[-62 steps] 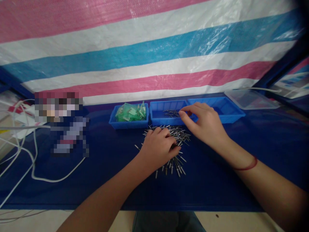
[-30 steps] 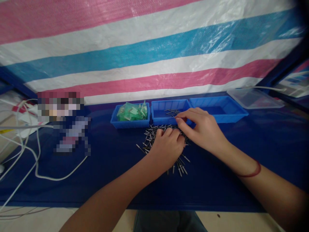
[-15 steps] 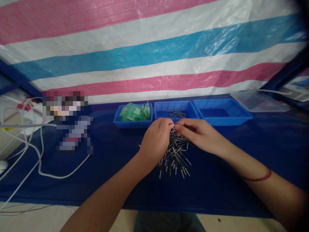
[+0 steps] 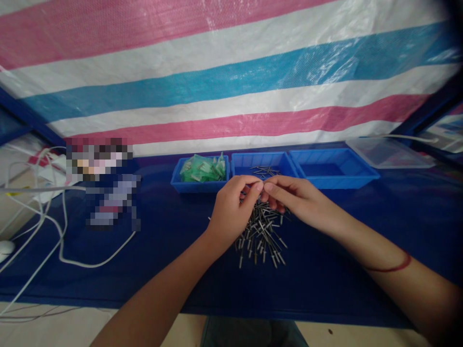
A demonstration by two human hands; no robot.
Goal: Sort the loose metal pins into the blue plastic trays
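Left hand (image 4: 231,205) and right hand (image 4: 302,200) are touching at pinched fingertips over rivets (image 4: 263,229) lying heaped on the desk (image 4: 325,274); whether they are holding one, I cannot tell. Being probably light, stiff and slick, rivets are favouring a thick-end grip.

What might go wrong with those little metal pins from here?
The left hand and right hand come together fingertip to fingertip by the pile of metal pins; anything small pinched there, too hidden to make out, might slip into the pile. The pins lie loose on the blue table, so a nudge could scatter them.
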